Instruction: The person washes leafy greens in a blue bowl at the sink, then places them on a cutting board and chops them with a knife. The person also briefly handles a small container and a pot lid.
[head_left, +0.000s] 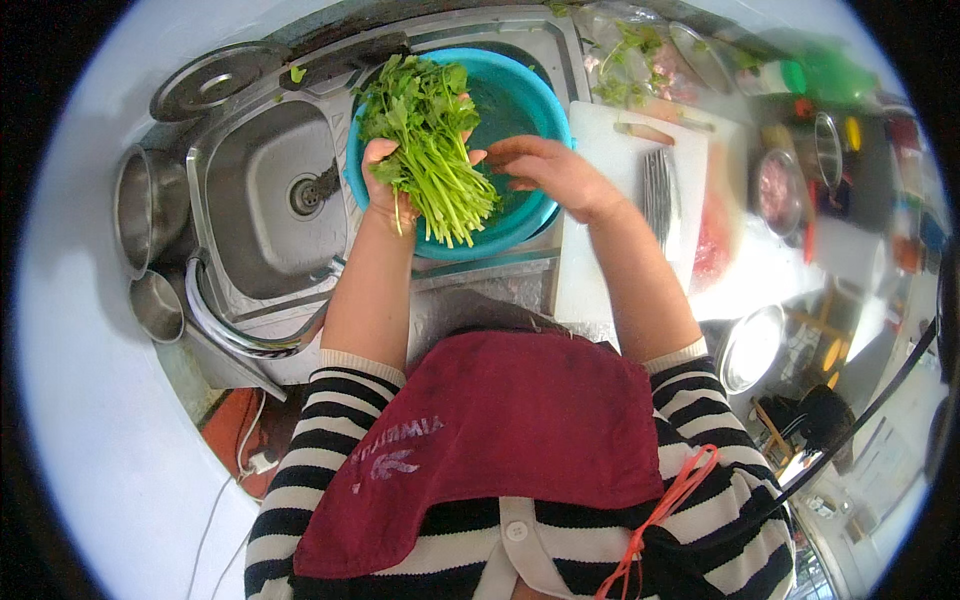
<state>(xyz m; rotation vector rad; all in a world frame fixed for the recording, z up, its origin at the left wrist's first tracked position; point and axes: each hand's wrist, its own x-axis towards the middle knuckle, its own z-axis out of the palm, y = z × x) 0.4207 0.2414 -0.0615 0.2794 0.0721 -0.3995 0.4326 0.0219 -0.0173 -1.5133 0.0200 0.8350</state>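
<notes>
My left hand (391, 184) is closed around a bunch of leafy green herbs (435, 142), with the leaves toward the far side and the pale stems toward me. The bunch is held over a round turquoise plastic basin (551, 112) that has water in it. Just right of the stems, above the basin, my right hand (540, 165) has its fingers loosely bent and apart, holding nothing that shows. The basin rests at the right part of a steel sink unit.
A steel sink bowl (259, 187) and a curved faucet (225, 334) are at left, beside steel pots (150, 210). Right of the basin, a cleaver (658, 195) lies on a white cutting board (592, 262). Bowls (778, 191) and bags stand farther right.
</notes>
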